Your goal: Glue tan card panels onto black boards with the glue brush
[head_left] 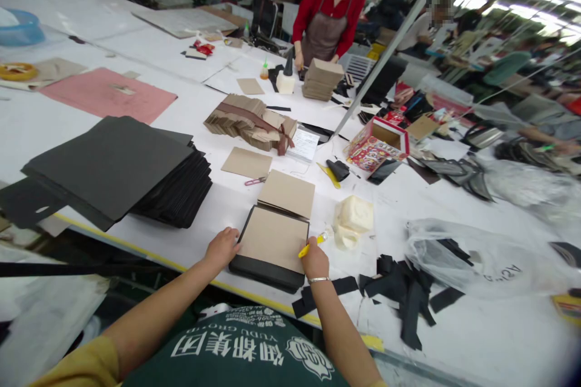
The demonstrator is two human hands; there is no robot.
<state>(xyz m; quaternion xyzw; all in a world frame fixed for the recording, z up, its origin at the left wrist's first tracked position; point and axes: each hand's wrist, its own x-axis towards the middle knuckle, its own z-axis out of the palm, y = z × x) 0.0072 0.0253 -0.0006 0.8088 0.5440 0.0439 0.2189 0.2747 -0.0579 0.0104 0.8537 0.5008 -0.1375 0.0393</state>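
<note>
A beige cardboard panel (275, 236) lies on a low stack of black sheets (267, 272) right in front of me. My left hand (222, 248) is closed at the panel's left edge, fingers together. In my right hand (315, 260) is a yellow-handled brush (314, 244), held at the panel's right edge with its bristle end pointing away to the right. Just beyond the panel rests a second beige cardboard panel (287, 195). A cut-open white plastic container (354, 217), smeared with a pale substance, stands to the right of the brush.
A tall pile of black sheets (109, 163) stands on the left. Black strips (403, 290) and a clear plastic bag (481, 260) lie on the right. Farther back are a tied cardboard bundle (249, 121), a red patterned box (376, 148), a slanting pole (394, 42) and a co-worker (329, 12).
</note>
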